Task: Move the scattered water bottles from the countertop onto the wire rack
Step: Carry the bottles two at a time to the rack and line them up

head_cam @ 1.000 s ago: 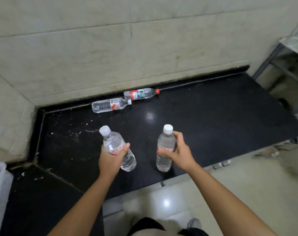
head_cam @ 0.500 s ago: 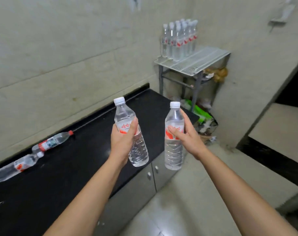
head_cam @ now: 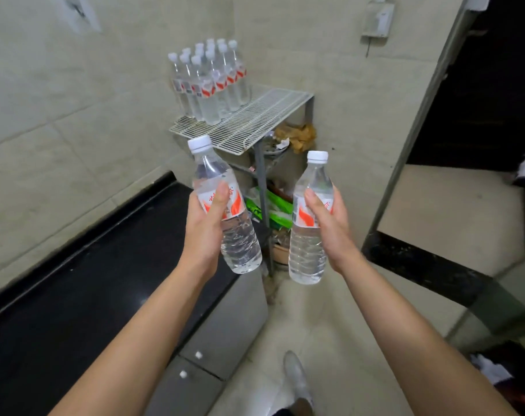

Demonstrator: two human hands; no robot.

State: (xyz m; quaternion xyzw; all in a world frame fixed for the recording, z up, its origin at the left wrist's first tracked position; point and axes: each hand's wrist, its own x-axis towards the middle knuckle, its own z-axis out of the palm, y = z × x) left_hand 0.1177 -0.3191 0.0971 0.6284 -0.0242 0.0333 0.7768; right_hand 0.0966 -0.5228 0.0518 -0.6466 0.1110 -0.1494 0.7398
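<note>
My left hand [head_cam: 202, 229] grips a clear water bottle [head_cam: 240, 244] with a white cap and a red-and-white label, tilted slightly left. My right hand [head_cam: 330, 226] holds a second, upright bottle [head_cam: 307, 250] of the same kind. Both are in the air past the end of the black countertop [head_cam: 75, 295]. Ahead in the corner stands the white wire rack [head_cam: 255, 121], with several like bottles [head_cam: 208, 82] grouped upright on its left back part. The rack's right and front part is bare. A red cap shows at the far left edge of the counter.
Under the rack are a green package [head_cam: 273, 205], brown crumpled material [head_cam: 298, 135] and other clutter. Grey cabinet doors [head_cam: 222, 331] run below the counter. A dark doorway [head_cam: 480, 85] with a raised black sill is on the right. My shoe [head_cam: 297, 379] is on the tiled floor.
I have lifted both bottles off the counter and turned right. The rack is now closer and centred, and the lying bottles have passed out of view on the left.
</note>
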